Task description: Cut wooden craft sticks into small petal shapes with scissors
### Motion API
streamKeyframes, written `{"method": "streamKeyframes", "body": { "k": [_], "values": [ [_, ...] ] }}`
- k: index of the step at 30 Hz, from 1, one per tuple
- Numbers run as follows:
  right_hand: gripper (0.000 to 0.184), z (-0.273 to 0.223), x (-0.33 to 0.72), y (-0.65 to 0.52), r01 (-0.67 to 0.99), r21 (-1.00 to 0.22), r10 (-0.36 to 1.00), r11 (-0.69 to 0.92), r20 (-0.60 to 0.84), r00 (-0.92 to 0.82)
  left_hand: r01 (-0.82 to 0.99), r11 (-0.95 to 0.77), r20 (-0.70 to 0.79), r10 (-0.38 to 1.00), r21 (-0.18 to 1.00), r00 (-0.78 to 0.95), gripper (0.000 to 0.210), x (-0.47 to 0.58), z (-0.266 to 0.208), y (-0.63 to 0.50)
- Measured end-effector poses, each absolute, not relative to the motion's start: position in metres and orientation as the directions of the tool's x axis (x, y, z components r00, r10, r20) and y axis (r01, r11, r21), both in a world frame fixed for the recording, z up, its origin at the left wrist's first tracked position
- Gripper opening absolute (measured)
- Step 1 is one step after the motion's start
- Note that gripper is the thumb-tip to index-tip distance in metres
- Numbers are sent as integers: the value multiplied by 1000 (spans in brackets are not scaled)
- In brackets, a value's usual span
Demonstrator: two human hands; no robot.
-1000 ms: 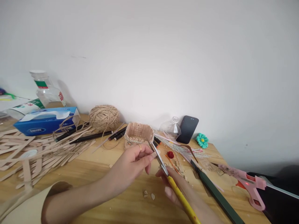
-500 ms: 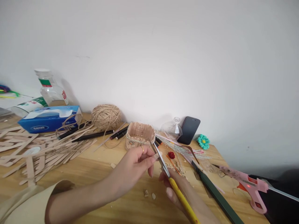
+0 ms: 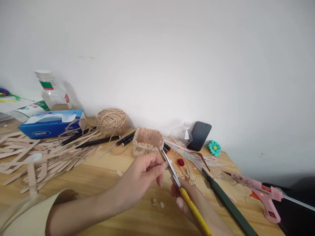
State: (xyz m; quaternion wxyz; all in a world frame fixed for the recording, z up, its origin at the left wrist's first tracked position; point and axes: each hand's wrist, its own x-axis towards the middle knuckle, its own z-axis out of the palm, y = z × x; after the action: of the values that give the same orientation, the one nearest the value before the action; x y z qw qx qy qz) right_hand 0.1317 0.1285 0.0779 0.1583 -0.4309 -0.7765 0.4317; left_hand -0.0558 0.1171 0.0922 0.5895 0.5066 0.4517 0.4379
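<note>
My left hand (image 3: 145,173), a ring on one finger, pinches a short piece of craft stick (image 3: 166,164) between thumb and fingertips. My right hand (image 3: 189,198) is wrapped round the yellow handle of a pair of scissors (image 3: 193,209). Their metal blades point up and away, crossing close beside the stick piece; I cannot tell whether they bite into it. Just behind my left hand stands a small box made of wooden stick pieces (image 3: 149,136), trimmed with a glittery strip. Small wood offcuts (image 3: 161,205) lie on the table below my hands.
A pile of craft sticks (image 3: 44,167), a blue tissue box (image 3: 51,124) and a twine ball (image 3: 112,121) lie left. A phone (image 3: 200,136) leans on the wall. Right are a red rose (image 3: 180,162), a dark green bar (image 3: 228,203) and a pink glue gun (image 3: 267,196).
My right hand and the scissors have shifted very slightly right. My left hand still pinches the stick piece, almost unmoved. The view has tilted a little.
</note>
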Motion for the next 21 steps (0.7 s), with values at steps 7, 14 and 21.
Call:
{"method": "streamKeyframes", "body": {
  "k": [7, 14, 21],
  "values": [
    [51, 83, 129, 126, 552, -804, 826, 223, -145, -545, -55, 97, -84, 974, 994, 212, 24, -57, 90, 116],
    [48, 87, 129, 125, 579, -782, 825, 231, -159, -543, -72, 118, -101, 975, 990, 200, 23, -56, 91, 117],
    [46, 84, 132, 127, 578, -768, 824, 276, -121, -554, -81, 127, -107, 972, 989, 209, 24, -56, 93, 118]
  ]
}}
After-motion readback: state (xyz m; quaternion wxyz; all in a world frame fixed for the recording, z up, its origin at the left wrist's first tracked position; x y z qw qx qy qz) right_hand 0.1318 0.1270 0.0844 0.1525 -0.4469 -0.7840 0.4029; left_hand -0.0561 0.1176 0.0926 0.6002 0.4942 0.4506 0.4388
